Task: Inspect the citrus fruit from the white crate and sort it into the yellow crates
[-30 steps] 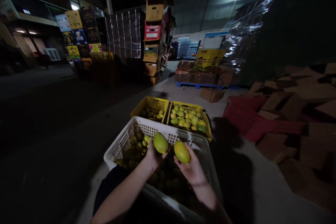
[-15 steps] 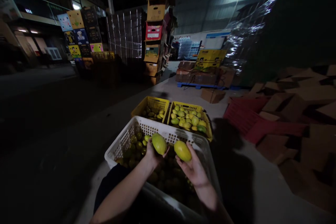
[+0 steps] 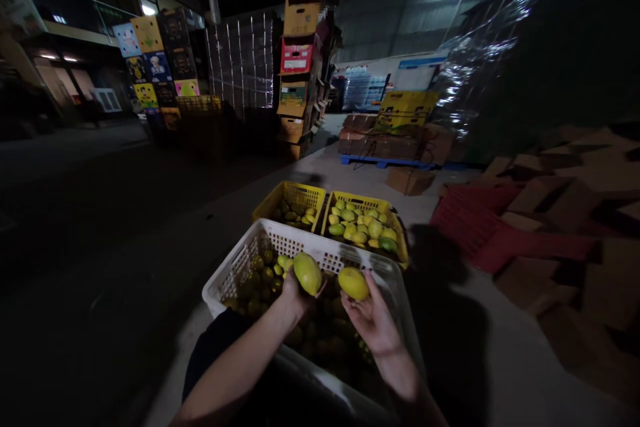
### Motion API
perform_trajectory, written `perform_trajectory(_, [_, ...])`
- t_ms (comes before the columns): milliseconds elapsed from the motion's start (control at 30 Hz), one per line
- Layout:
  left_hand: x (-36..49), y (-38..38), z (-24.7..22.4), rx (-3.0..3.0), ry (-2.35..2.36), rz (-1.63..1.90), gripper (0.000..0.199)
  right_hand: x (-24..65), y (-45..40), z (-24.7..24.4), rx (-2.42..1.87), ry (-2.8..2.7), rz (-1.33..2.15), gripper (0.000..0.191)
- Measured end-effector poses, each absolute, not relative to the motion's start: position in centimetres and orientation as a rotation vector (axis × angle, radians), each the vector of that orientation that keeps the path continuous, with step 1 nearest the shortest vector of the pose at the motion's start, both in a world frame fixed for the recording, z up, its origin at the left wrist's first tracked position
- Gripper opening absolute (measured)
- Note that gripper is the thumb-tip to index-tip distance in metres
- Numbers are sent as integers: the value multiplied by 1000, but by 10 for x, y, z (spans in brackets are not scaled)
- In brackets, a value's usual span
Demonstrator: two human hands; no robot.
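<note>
Cupping a greenish-yellow fruit (image 3: pixel 307 273), the left hand (image 3: pixel 294 297) has its fingers partly curled, with the fruit lying on them and a fingertip showing at its right side. The right hand (image 3: pixel 373 321) holds a yellow fruit (image 3: pixel 353 283) in loosely bent, partly spread digits, some on its right side and some below and to its left. The two fruits are apart, side by side above the white crate (image 3: pixel 233 260).

Most of the left hand's fingers are hidden behind its fruit, and the undersides of both fruits are out of sight. Deep shadow blurs the fruit inside the white crate, especially at the near side; only the pieces at the far left catch light. Both forearms are cut off at the bottom edge.

The left forearm slants up to the right from the near left, and the right forearm slants up to the left from the near right. Both palms are turned largely upward, wrists over the white crate.

Beyond its far rim stand a left yellow crate (image 3: pixel 270 203), its fruit dim, and a right yellow crate (image 3: pixel 403 243) with well-lit yellow and green fruit. Flattened cardboard (image 3: pixel 545 197) lies to the right.
</note>
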State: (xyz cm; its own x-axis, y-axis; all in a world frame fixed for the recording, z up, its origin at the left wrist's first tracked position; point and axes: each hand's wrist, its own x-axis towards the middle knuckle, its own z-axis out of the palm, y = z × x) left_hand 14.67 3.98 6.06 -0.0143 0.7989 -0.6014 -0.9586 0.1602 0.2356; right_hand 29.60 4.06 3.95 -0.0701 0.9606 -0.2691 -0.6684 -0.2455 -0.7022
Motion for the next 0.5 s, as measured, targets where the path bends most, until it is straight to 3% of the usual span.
perform_trajectory(233, [142, 34, 74, -210, 628, 1405, 32, 290, 43, 56, -845, -265, 1705, 9])
perform_trajectory(500, [146, 33, 75, -173, 607, 1394, 35, 286, 41, 60, -825, -238, 1735, 6])
